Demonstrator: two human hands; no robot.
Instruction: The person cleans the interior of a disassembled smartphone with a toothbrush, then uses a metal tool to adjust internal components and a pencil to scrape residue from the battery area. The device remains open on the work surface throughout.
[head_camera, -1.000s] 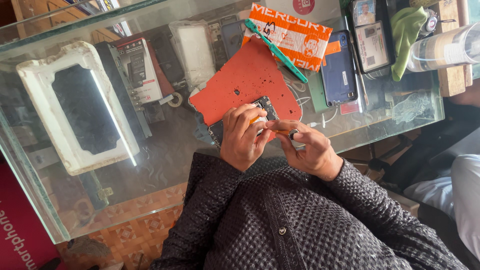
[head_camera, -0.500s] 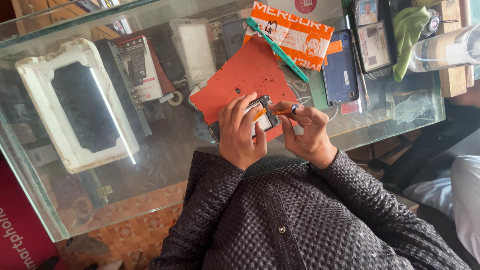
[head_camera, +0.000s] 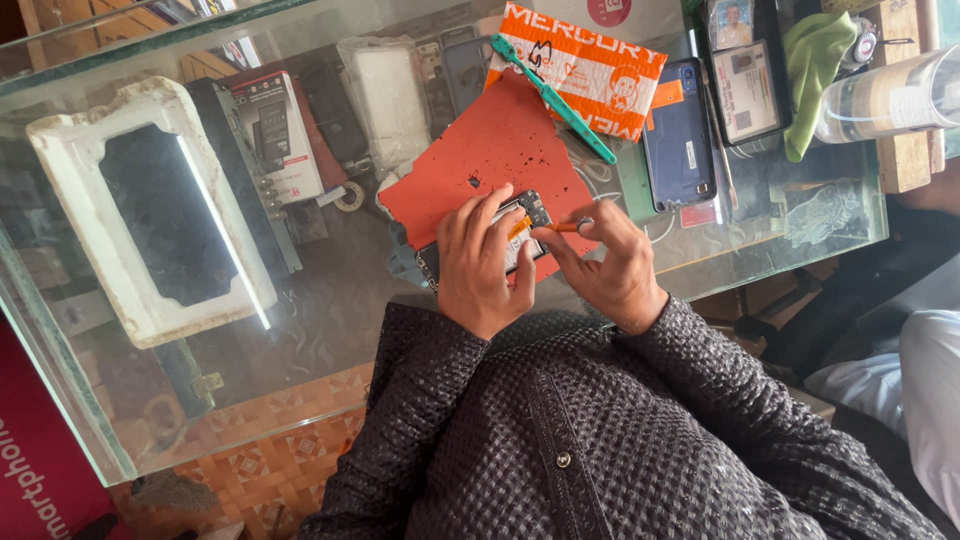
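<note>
1. Both hands now sit a little lower on the orange mat than half a second ago, and the small orange tool has turned to lie flatter, its tip over the opened phone.
2. At the mat's near edge, on the glass counter, the left hand closes over the opened phone and pins it there.
3. Thumb and fingers of the right hand pinch the small orange tool, its tip at the phone's exposed inside.
4. I judge a slip likely if the pinch loosens: the tip could skid across the open parts and scratch them.
5. Pressing hard could push the phone off the mat's edge onto bare glass.
6. A teal-handled tool and a blue phone lie just beyond, near enough to be knocked.
</note>
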